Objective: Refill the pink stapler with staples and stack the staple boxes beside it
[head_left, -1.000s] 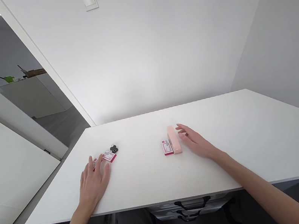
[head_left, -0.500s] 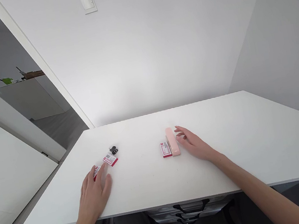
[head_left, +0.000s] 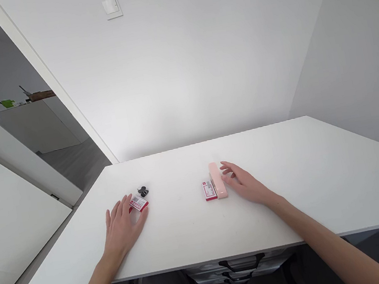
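Note:
My left hand (head_left: 123, 225) lies flat on the white table (head_left: 292, 192) with fingers spread, its fingertips touching a small red and white box (head_left: 138, 202). A small black object (head_left: 143, 191) sits just beyond that box. My right hand (head_left: 245, 183) rests open on the table, fingertips next to a pale pink stapler (head_left: 218, 186). A second red and white box (head_left: 209, 190) lies against the stapler's left side. Neither hand holds anything.
The table stands against a white wall with a light switch (head_left: 111, 5) high up. Black drawer handles (head_left: 237, 266) show under the table's front edge. A doorway on the left opens to a room with a white cabinet (head_left: 41, 125).
My left hand has slid forward and to the right, covering the small box it was beside and reaching the other one. My right hand has edged slightly closer to the stapler.

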A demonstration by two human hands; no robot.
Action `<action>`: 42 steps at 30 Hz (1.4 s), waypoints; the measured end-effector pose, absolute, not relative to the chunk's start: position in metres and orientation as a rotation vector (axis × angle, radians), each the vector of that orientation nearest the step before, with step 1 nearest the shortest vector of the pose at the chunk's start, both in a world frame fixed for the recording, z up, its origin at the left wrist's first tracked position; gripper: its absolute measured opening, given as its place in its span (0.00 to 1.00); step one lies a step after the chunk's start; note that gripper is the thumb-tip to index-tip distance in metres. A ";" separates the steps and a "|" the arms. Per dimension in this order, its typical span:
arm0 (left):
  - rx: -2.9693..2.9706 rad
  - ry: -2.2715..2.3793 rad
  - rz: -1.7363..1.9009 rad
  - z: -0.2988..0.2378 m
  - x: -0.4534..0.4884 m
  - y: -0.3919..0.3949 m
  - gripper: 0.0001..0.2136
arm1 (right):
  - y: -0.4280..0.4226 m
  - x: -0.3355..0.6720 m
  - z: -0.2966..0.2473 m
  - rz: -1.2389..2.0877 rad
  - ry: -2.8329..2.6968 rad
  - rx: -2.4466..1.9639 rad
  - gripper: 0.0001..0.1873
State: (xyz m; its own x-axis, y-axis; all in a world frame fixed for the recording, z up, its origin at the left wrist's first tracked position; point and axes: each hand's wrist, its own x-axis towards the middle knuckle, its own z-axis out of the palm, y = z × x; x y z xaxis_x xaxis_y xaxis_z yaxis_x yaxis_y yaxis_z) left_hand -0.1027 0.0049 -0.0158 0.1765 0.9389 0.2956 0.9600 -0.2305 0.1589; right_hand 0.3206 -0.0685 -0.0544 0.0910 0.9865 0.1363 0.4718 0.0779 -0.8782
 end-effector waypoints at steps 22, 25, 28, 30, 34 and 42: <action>-2.916 -1.597 -0.685 -0.020 -0.032 -0.024 0.27 | -0.068 0.322 -0.051 0.759 -1.529 -1.526 0.32; -2.939 -1.502 -0.714 -0.024 -0.011 -0.016 0.25 | -0.068 0.323 -0.052 0.759 -1.518 -1.522 0.31; -2.946 -1.450 -0.753 -0.029 0.004 -0.006 0.25 | -0.067 0.324 -0.053 0.758 -1.512 -1.528 0.31; -2.956 -1.461 -0.760 -0.030 0.009 -0.001 0.26 | -0.067 0.324 -0.054 0.757 -1.511 -1.534 0.31; -3.021 -1.410 -0.744 -0.028 0.018 0.004 0.28 | -0.067 0.324 -0.052 0.757 -1.504 -1.534 0.31; -3.045 -1.128 -0.845 -0.026 0.045 0.006 0.27 | -0.067 0.324 -0.051 0.756 -1.496 -1.550 0.31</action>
State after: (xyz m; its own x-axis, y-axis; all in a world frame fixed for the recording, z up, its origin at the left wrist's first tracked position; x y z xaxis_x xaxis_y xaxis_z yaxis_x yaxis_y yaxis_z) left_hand 0.0448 0.0061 -0.0258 0.6511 0.6567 0.3805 0.5500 -0.7537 0.3596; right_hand 0.3240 -0.0670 -0.0510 0.1088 0.9863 0.1238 0.4848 0.0561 -0.8728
